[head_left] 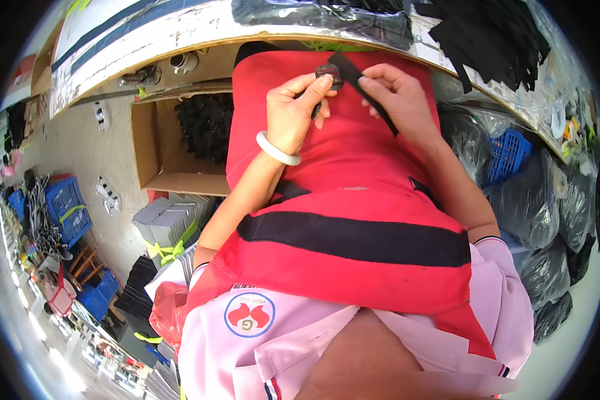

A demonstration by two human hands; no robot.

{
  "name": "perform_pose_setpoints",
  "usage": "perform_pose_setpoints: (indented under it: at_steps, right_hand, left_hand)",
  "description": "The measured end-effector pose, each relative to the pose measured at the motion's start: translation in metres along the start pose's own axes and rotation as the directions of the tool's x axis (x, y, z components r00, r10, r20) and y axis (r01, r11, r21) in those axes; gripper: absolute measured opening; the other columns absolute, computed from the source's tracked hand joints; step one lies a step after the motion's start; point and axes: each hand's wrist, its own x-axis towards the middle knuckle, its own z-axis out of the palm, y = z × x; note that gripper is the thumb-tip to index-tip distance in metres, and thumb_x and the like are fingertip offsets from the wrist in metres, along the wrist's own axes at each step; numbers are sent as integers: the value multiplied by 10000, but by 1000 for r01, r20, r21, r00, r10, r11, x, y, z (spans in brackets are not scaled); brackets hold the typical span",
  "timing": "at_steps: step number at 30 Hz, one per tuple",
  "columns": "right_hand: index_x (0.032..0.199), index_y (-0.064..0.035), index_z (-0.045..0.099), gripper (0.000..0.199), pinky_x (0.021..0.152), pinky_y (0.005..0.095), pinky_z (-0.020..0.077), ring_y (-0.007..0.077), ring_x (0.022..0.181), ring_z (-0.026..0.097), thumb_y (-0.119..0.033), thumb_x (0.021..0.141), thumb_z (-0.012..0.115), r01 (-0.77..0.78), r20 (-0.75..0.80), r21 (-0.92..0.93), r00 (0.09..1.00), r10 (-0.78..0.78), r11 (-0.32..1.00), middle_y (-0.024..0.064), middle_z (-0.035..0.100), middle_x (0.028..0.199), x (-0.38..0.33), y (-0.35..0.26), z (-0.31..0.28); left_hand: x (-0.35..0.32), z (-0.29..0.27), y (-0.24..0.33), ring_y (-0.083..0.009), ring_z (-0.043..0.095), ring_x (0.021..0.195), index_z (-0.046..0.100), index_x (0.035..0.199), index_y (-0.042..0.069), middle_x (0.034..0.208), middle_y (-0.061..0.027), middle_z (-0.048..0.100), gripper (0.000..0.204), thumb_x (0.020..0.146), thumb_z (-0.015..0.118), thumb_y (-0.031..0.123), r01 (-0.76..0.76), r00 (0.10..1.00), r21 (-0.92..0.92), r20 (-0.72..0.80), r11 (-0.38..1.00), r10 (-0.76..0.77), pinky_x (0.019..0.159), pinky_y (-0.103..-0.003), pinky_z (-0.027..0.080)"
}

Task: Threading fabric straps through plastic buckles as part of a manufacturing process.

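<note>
Just above the red apron (353, 173), the left hand (292, 110) pinches a black buckle (328, 73); the right hand (397, 90) grips the black strap (373, 100) running through it. Keeping the strap flat and taut should help it feed squarely; steady the buckle.

Two hands (293, 107), one black strap (370, 93), one buckle (328, 73), one cardboard box (150, 147).

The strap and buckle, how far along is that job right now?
In hand: the left hand grips a black buckle while the right hand pinches a black strap running through or against it; which, I cannot tell. Possibly done: black pieces fill the cardboard box, though they are too dark to identify. Apparently left: loose black strips piled on the bench.
</note>
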Motion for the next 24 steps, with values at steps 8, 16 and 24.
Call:
perform_pose_setpoints:
  at_steps: [8, 16, 24]
  right_hand:
    - [907, -32, 599, 203, 444, 198, 458, 82, 478, 570, -234, 935, 607, -213, 114, 121, 973, 200, 970, 59, 627, 651, -13, -14, 16]
    - [929, -25, 581, 196, 461, 208, 478, 88, 508, 587, -220, 938, 603, -199, 88, 332, 980, 180, 922, 69, 633, 686, -13, -6, 28]
    - [1094, -8, 573, 255, 504, 215, 495, 94, 563, 592, -219, 953, 588, -85, 52, 322, 996, 72, 943, 76, 638, 749, -7, 3, 32]
  left_hand:
    - [-1, -9, -10, -67, 534, 506, 681, 1005, -38, 717, -41, 620, 181, 909, 645, 111, -100, 995, 25, -3, 995, 100, 405, -192, 389]
    - [3, -13, -12, -126, 547, 586, 696, 981, 5, 674, -65, 582, 151, 832, 680, 24, -463, 847, 578, 65, 672, 527, 531, -271, 418]
    - [-1, -17, -17, -162, 552, 603, 677, 933, -7, 712, -87, 578, 120, 817, 689, 17, -549, 790, 658, 208, 515, 576, 555, -268, 432]
